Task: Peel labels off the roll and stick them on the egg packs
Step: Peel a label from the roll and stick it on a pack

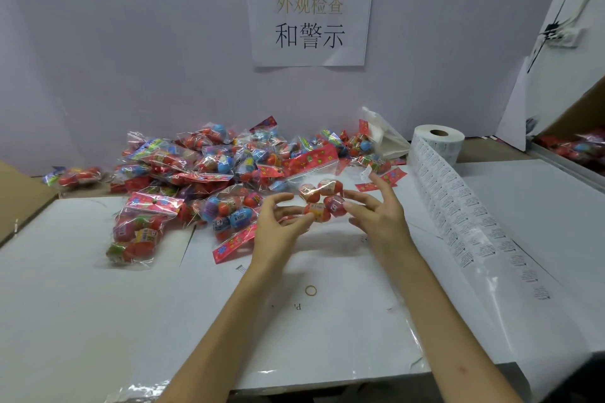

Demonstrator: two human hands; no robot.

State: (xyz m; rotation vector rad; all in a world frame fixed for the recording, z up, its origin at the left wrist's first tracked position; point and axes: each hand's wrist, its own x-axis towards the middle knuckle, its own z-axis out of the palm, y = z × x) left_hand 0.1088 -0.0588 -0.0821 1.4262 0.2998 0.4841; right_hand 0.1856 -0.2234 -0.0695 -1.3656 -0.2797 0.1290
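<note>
Steadying 1 egg pack (322,203), left hand (278,229) gripping it, right hand (376,216) spread, label (366,173) seemingly on its fingertip; next I'd press it flat.

A factory packing station; a printed sign (309,15) hangs on the partition wall (131,42); bagged egg packs (209,170) heap on the counter (98,304) beside a label roll (438,141).

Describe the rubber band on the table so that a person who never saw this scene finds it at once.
Look at the white table, in front of the heap of egg packs. Nearer to the person than the egg pack that the left hand holds lies the rubber band. It is the only small tan ring there.
</note>
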